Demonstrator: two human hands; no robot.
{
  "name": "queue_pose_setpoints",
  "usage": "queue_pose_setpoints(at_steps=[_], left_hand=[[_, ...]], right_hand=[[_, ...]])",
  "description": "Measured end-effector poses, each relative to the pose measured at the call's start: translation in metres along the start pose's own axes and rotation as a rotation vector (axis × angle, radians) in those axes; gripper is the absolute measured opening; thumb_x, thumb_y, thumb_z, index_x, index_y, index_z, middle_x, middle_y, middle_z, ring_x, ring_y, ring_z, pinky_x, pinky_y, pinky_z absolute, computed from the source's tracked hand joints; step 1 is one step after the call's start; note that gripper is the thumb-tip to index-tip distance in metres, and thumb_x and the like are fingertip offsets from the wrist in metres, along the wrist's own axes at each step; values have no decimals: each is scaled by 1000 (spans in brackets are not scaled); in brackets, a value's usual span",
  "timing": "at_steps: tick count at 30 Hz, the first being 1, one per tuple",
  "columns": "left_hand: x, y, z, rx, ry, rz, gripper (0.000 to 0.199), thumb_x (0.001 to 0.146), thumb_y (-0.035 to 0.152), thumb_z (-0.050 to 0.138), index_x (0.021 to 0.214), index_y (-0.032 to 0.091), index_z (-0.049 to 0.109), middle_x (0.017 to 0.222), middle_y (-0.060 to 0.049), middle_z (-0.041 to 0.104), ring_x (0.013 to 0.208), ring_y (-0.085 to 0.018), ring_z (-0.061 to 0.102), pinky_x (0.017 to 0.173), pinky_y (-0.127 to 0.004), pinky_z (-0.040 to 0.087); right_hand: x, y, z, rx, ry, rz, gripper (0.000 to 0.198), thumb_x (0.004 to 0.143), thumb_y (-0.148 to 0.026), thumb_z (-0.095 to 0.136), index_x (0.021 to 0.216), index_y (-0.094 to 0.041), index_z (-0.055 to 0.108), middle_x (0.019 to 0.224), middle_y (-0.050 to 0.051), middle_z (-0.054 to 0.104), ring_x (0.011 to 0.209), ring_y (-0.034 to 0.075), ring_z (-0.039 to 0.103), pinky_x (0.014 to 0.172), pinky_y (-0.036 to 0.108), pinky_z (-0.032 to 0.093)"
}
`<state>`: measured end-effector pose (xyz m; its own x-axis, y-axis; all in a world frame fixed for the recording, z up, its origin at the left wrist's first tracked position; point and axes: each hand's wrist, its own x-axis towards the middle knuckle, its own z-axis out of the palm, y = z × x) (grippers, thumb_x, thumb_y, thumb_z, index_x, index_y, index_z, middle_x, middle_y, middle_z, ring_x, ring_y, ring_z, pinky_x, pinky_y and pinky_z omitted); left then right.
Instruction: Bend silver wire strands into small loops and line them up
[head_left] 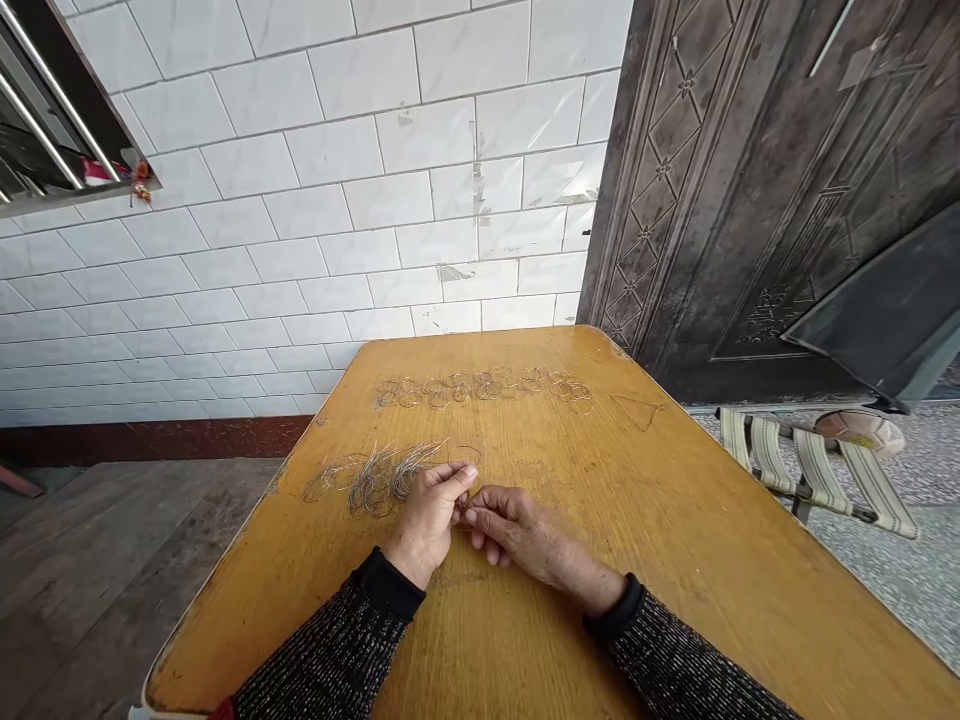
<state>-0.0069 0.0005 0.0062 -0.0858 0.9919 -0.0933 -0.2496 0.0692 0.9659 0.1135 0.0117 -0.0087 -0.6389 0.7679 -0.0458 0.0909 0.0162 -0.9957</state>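
Above the wooden table [570,580], my left hand [431,510] is closed in a pinch on a thin wire [474,452], part of which curves up past the fingertips. My right hand [517,530] is beside it, thumb and forefinger pinched together at the same wire; the fingers hide most of it. Just left of my left hand lies a loose tangle of thin silvery wires [375,478]. Farther back, a row of small coiled wire loops [484,385] stretches across the table.
A white tiled wall [390,210] stands behind the table. To the right are a dark carved door [720,200] and a folding stool [817,465] with striped straps. A single bent wire [637,412] lies near the table's right edge. A barred window [52,110] is at upper left.
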Motion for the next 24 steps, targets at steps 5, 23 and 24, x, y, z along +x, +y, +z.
queue_pose_setpoints(at_steps=[5, 23, 24], left_hand=[[4, -2, -6, -85, -56, -162, 25, 62, 27, 66, 50, 14, 48, 46, 5, 42, 38, -4, 37, 39, -18, 24], [5, 6, -12, -81, -58, -116, 22, 59, 28, 72, 64, 13, 56, 55, 5, 51, 45, -4, 45, 44, -18, 30], [6, 6, -13, -79, -70, -106, 22, 58, 27, 73, 68, 13, 58, 57, 4, 52, 46, -5, 46, 46, -18, 31]], right_hand=[[-1, 5, -9, -25, -107, -82, 21, 81, -34, 47, 74, -15, 53, 60, -3, 51, 44, 4, 44, 42, 16, 34], [1, 2, -21, 68, -58, -81, 42, 79, -53, 44, 72, -13, 57, 52, -3, 54, 39, 4, 45, 40, 16, 35], [2, 2, -20, 59, -47, -87, 43, 79, -53, 43, 72, -13, 57, 51, -3, 54, 39, 4, 45, 40, 16, 35]])
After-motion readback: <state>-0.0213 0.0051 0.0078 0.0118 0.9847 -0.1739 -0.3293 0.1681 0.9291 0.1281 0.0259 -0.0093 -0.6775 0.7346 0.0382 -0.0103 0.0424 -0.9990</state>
